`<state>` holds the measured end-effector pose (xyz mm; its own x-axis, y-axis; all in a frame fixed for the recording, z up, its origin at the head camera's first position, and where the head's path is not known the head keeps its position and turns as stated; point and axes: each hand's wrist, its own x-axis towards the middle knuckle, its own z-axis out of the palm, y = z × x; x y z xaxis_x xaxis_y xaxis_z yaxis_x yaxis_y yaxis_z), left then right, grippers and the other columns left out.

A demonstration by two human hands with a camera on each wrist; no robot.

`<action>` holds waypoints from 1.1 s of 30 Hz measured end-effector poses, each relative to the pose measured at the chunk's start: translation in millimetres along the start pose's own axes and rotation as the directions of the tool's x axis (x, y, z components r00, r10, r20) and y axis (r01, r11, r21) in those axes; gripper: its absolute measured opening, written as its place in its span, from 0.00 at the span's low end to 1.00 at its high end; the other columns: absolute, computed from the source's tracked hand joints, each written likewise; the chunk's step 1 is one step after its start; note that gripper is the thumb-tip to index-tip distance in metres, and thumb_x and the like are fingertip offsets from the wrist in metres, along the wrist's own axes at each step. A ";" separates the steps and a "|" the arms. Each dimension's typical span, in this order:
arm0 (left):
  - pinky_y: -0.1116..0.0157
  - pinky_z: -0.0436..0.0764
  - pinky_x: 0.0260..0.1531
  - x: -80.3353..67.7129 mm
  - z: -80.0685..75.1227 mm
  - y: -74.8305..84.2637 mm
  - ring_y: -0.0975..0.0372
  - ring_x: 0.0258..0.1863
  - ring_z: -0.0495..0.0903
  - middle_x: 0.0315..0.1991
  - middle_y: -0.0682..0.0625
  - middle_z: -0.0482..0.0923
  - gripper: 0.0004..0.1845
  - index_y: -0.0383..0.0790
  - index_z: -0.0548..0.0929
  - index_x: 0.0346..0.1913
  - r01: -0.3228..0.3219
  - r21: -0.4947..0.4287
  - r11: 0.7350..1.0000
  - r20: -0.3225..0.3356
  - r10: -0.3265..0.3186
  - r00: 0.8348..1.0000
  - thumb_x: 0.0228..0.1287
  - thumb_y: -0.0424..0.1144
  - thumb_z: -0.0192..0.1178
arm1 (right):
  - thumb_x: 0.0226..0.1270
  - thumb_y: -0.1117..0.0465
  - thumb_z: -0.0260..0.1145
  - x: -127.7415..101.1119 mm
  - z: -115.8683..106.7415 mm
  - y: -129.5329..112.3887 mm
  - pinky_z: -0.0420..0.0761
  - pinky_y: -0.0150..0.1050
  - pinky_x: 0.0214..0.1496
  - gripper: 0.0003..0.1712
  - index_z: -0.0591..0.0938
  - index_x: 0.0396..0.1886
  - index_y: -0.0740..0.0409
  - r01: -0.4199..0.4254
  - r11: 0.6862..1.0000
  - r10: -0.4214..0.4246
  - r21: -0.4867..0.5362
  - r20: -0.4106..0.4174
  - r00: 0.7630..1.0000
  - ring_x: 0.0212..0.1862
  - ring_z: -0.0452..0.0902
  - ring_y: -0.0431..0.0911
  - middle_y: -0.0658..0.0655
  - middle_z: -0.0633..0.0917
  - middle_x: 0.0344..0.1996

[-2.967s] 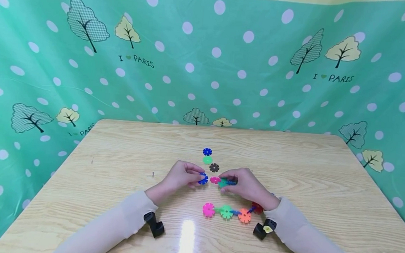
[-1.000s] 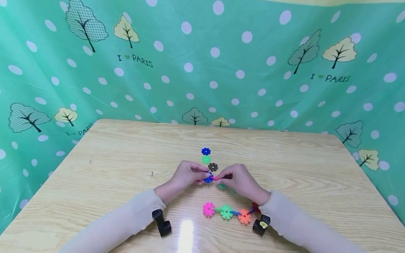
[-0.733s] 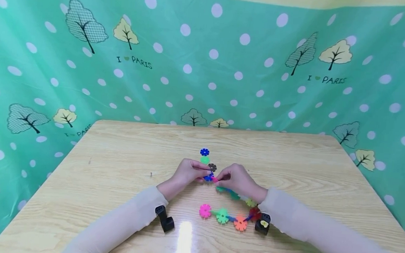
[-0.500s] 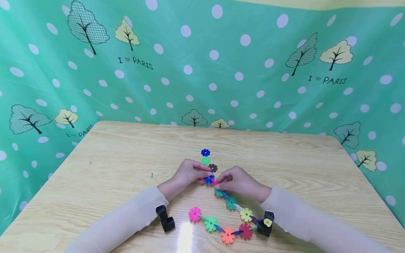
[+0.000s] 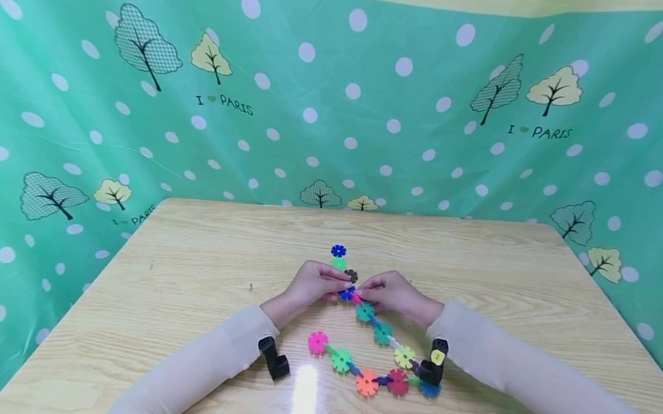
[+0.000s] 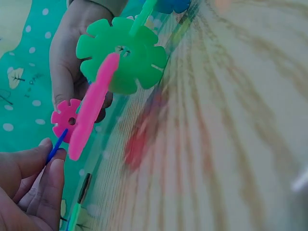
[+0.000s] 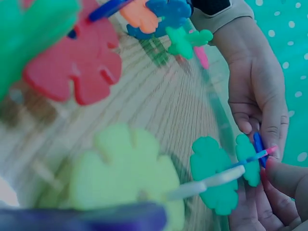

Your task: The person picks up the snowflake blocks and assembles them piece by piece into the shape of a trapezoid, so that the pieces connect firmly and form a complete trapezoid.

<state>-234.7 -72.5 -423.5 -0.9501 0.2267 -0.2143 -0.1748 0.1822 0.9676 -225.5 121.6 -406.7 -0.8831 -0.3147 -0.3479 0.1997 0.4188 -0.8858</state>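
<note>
The left hand [image 5: 309, 285] pinches a small blue flower piece [image 5: 346, 292] between thumb and fingertip. The right hand [image 5: 396, 293] pinches the top end of a long chain of flower pieces [image 5: 381, 352], right at its little pink piece. The two hands meet in the middle of the wooden table [image 5: 190, 274], and the blue piece touches the end of the chain. The rest of the chain curls back toward the person and lies on the table. The thin slots have to line up just right, I think. If the blue piece goes in crooked, it could slip out of the fingers and skip away. A hard push could also bend the chain and pop other pieces apart, and the right sleeve lies close to the chain and could drag it. Three loose pieces, blue [image 5: 338, 250], green [image 5: 339, 264] and black [image 5: 351, 275], lie just behind the hands, so a bump could scatter them. The table edges are well apart from the hands, with lots of open wood on both sides.
</note>
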 end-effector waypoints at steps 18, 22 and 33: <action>0.67 0.83 0.27 5.6 3.6 0.2 0.65 0.25 0.83 0.35 0.42 0.86 0.09 0.31 0.85 0.41 -0.010 0.014 1.000 0.020 0.009 1.000 0.56 0.29 0.65 | 0.67 0.63 0.61 6.9 -25.3 3.1 0.84 0.41 0.44 0.13 0.82 0.46 0.68 0.008 1.000 -0.005 -0.018 0.200 0.980 0.35 0.83 0.44 0.58 0.86 0.38; 0.68 0.83 0.25 5.5 4.6 -0.7 0.65 0.23 0.82 0.35 0.42 0.86 0.09 0.31 0.85 0.41 -0.003 0.019 1.000 0.011 0.003 1.000 0.56 0.29 0.65 | 0.66 0.63 0.63 15.0 -24.0 3.2 0.84 0.40 0.42 0.13 0.82 0.44 0.69 0.013 0.999 -0.006 -0.035 0.181 0.983 0.33 0.83 0.44 0.60 0.87 0.37; 0.66 0.84 0.32 8.3 -4.9 0.1 0.62 0.30 0.84 0.37 0.42 0.86 0.11 0.32 0.85 0.42 -0.035 0.048 0.998 -0.004 0.036 0.999 0.55 0.31 0.67 | 0.65 0.65 0.62 21.5 -17.2 3.3 0.83 0.35 0.36 0.11 0.81 0.43 0.69 -0.012 0.999 0.003 0.042 0.199 0.980 0.32 0.80 0.40 0.51 0.85 0.29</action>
<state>-243.8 -75.3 -424.5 -0.9566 0.2296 -0.1793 -0.1286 0.2194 0.9671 -251.1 130.9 -411.8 -0.7803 -0.4767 -0.4049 0.2277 0.3864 -0.8938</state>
